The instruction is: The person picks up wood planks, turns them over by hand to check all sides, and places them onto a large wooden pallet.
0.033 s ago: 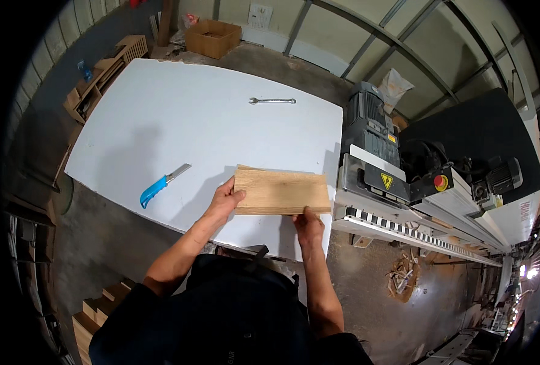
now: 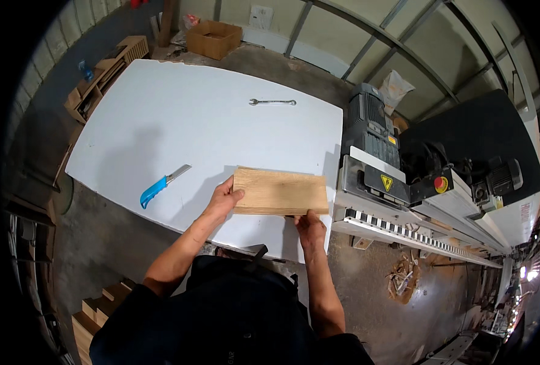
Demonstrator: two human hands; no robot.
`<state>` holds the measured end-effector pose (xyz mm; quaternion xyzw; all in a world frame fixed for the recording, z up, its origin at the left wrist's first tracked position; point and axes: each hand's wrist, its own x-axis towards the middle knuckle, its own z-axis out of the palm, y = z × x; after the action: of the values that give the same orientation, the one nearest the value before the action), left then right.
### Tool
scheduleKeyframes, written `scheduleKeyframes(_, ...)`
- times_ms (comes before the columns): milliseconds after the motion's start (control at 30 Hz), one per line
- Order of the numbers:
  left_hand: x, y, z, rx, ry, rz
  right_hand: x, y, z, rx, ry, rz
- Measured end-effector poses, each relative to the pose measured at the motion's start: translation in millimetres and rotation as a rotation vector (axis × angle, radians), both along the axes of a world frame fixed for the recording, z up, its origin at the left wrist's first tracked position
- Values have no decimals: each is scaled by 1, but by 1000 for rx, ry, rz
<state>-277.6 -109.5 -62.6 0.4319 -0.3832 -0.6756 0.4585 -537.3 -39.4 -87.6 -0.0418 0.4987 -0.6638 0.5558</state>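
Between my hands is a light-brown wooden board [image 2: 280, 190], held over the near right part of a white table; its layered near edge looks like more than one thin piece. My left hand [image 2: 222, 201] grips the board's left end, thumb on top and fingers hidden underneath. At the near right corner, my right hand [image 2: 311, 231] pinches the edge, with some fingertips out of sight below. To the left lies a utility knife [image 2: 154, 191] with a blue handle and its blade out. A metal wrench [image 2: 272, 103] rests farther back on the table.
The white table [image 2: 185, 109] spans the middle. Close on its right stands a machine with a grey motor [image 2: 367, 115], a red stop button [image 2: 441, 184] and a long rail. A cardboard box [image 2: 214, 40] sits behind; wood pieces [image 2: 103, 307] are stacked at lower left.
The board has shifted very slightly left, and the sliver showing at its far left corner is smaller. My right hand has moved slightly along the near edge.
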Motion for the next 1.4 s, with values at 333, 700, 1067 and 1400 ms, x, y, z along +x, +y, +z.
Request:
scheduleKeyframes(333,-40,9,-24,-785,-1212,62,-18,16,3,16,1286,420)
scheduleKeyframes(700,-53,-20,-13,-577,-1482,-387,-46,-40,-6,15,1957,591)
scheduleKeyframes(1067,14,23,-15,-759,-1221,-160,-66,18,-11,-310,1814,453)
scheduleKeyframes(1400,11,17,-14,-677,-1233,-166,-66,16,-9,-127,1700,525)
